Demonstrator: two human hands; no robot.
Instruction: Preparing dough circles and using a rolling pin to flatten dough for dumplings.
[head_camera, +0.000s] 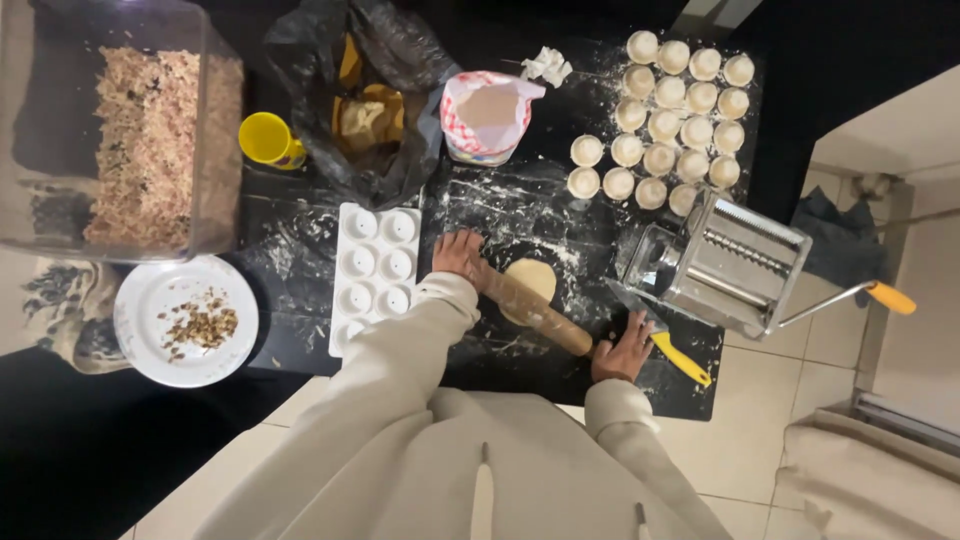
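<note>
I see open floured tabletop just beyond the rolling pin. A white mould tray blocks the left, a metal pasta roller the right. Rows of dough rounds and a flour bag crowd the far edge.

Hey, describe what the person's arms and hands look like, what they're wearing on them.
Both arms are covered by long, loose sleeves of a plain beige, soft-looking top, ending in ribbed cuffs at the wrists. The left hand and right hand are bare, with no gloves. No rings, watch or markings can be made out.
</note>
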